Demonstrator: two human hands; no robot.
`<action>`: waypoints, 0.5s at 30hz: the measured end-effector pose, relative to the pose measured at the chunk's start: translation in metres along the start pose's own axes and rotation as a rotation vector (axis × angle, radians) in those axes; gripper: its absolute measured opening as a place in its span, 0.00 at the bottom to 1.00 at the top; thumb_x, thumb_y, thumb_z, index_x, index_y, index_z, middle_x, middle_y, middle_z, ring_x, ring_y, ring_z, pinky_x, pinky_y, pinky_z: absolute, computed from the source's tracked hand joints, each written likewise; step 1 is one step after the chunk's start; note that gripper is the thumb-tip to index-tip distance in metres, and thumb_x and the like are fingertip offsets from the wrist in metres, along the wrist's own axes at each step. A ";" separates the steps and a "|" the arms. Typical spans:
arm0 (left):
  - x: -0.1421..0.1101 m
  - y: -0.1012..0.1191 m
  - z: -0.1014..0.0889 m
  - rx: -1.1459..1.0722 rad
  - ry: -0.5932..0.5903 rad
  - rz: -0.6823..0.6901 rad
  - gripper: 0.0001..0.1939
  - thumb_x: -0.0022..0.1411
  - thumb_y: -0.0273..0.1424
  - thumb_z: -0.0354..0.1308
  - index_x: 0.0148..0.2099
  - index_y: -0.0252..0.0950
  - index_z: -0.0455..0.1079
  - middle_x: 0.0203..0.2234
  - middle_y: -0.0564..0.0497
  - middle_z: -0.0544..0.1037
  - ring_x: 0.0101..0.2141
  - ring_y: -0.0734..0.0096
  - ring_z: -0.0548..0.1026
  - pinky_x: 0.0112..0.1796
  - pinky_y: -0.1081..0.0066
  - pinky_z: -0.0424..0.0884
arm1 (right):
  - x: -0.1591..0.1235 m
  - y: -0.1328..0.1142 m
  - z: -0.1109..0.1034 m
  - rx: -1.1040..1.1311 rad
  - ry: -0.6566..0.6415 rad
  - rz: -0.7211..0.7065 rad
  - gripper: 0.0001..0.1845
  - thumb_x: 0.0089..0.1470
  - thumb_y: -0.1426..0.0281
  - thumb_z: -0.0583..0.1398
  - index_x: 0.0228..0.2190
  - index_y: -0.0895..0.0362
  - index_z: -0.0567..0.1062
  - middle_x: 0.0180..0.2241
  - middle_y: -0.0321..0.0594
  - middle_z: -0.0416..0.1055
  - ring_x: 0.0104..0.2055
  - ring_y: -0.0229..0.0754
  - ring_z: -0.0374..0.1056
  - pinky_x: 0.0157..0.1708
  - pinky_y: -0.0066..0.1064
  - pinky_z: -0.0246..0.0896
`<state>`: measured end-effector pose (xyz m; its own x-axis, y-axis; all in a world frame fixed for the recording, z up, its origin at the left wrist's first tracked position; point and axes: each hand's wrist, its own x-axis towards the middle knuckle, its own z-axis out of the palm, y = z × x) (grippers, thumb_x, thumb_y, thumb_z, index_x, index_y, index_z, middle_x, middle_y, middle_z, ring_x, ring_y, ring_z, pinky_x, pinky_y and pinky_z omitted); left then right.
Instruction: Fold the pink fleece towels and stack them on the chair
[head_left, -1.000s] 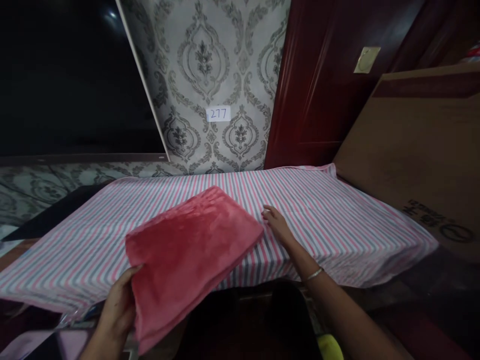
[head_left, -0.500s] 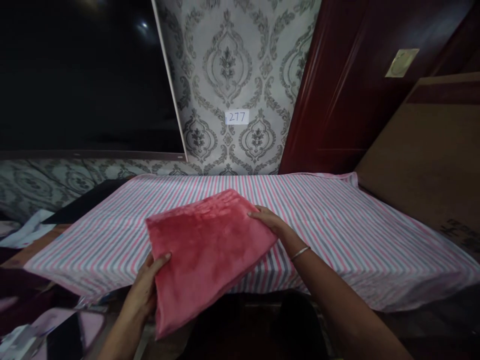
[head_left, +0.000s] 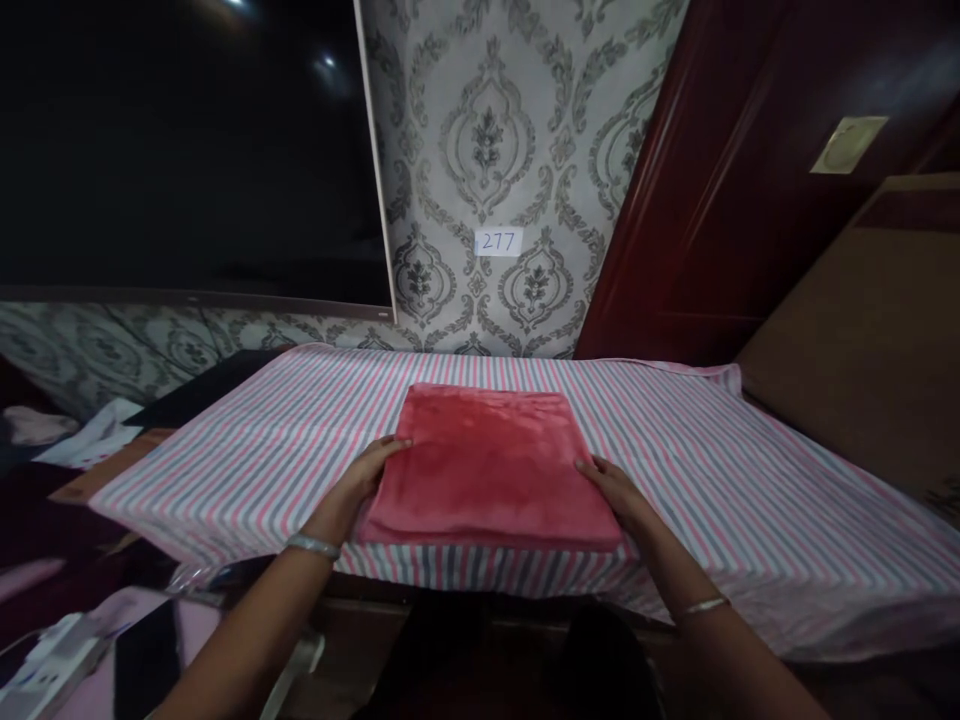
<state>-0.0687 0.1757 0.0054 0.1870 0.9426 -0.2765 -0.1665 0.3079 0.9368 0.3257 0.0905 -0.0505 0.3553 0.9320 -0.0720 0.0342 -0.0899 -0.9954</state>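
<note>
A folded pink plush blanket (head_left: 491,465) lies flat and square near the front edge of the striped cloth (head_left: 690,470). At its left side my left hand (head_left: 373,465) grips the edge, thumb on top and the other fingers hidden beneath or beside it. My right hand (head_left: 611,487) holds the opposite edge in the same way, its thumb resting on the plush. A bangle circles each wrist.
A large dark television (head_left: 187,150) stands at the back left. At the right is a big cardboard box (head_left: 862,340) near a dark red door (head_left: 675,230). A paper marked 277 (head_left: 499,241) is on the wall. Lower left lies a dark phone (head_left: 148,660) beside a white power strip (head_left: 56,660).
The blanket, tilted and held partly over the cloth's front edge before, now lies level on the cloth. My left hand has moved up and forward; my right hand has moved right and lower.
</note>
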 end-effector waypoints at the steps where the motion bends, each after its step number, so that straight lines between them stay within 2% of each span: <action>1: 0.003 -0.004 -0.003 0.025 -0.010 0.005 0.24 0.45 0.33 0.74 0.45 0.30 0.76 0.39 0.38 0.84 0.38 0.54 0.83 0.42 0.61 0.79 | 0.002 0.009 -0.004 -0.006 0.006 0.060 0.41 0.44 0.50 0.68 0.55 0.59 0.74 0.47 0.55 0.79 0.44 0.55 0.78 0.41 0.44 0.75; 3: 0.007 -0.003 -0.008 0.126 0.047 0.032 0.34 0.48 0.37 0.72 0.56 0.29 0.72 0.49 0.34 0.81 0.47 0.50 0.81 0.48 0.58 0.77 | 0.008 0.016 -0.012 -0.086 0.017 0.120 0.43 0.47 0.51 0.66 0.60 0.60 0.70 0.50 0.53 0.77 0.46 0.53 0.78 0.45 0.42 0.74; 4: 0.009 0.002 -0.010 0.211 0.105 0.071 0.38 0.52 0.39 0.70 0.62 0.30 0.68 0.55 0.33 0.77 0.53 0.48 0.78 0.51 0.57 0.75 | 0.013 0.015 -0.013 -0.172 0.032 0.093 0.44 0.48 0.52 0.65 0.62 0.60 0.68 0.52 0.53 0.76 0.47 0.53 0.77 0.47 0.43 0.73; 7: 0.019 0.025 -0.003 0.549 0.253 0.273 0.41 0.61 0.42 0.62 0.71 0.36 0.56 0.68 0.36 0.63 0.66 0.48 0.64 0.61 0.53 0.65 | 0.034 -0.008 -0.003 -0.504 0.087 -0.135 0.40 0.52 0.56 0.63 0.63 0.60 0.67 0.57 0.54 0.73 0.56 0.56 0.72 0.57 0.49 0.67; 9: 0.028 0.041 0.017 0.810 0.206 0.436 0.40 0.63 0.41 0.58 0.73 0.34 0.53 0.72 0.37 0.55 0.70 0.49 0.56 0.66 0.53 0.56 | 0.048 -0.032 0.018 -0.683 0.074 -0.343 0.34 0.57 0.58 0.59 0.62 0.57 0.69 0.59 0.51 0.71 0.62 0.56 0.65 0.63 0.50 0.59; 11: 0.037 0.048 0.044 1.078 0.123 0.536 0.40 0.66 0.42 0.55 0.74 0.31 0.51 0.72 0.36 0.53 0.71 0.50 0.51 0.68 0.53 0.49 | 0.058 -0.055 0.047 -0.838 0.046 -0.465 0.30 0.62 0.60 0.55 0.62 0.58 0.69 0.62 0.51 0.68 0.66 0.55 0.61 0.66 0.49 0.54; 13: 0.042 0.045 0.069 1.319 0.104 0.548 0.40 0.68 0.44 0.52 0.75 0.30 0.50 0.73 0.35 0.51 0.72 0.47 0.47 0.69 0.50 0.45 | 0.061 -0.070 0.074 -0.993 0.059 -0.436 0.30 0.66 0.60 0.52 0.65 0.58 0.66 0.66 0.52 0.63 0.69 0.55 0.55 0.67 0.49 0.52; 15: 0.046 0.032 0.083 1.503 0.136 0.483 0.39 0.70 0.45 0.50 0.75 0.30 0.50 0.73 0.35 0.50 0.72 0.42 0.44 0.68 0.44 0.43 | 0.059 -0.074 0.094 -1.116 0.059 -0.357 0.30 0.68 0.59 0.49 0.67 0.56 0.63 0.69 0.51 0.57 0.72 0.58 0.50 0.67 0.54 0.49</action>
<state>0.0148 0.2181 0.0407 0.3042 0.9393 0.1588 0.9034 -0.3374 0.2646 0.2564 0.1852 0.0130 0.2013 0.9515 0.2325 0.9308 -0.1119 -0.3481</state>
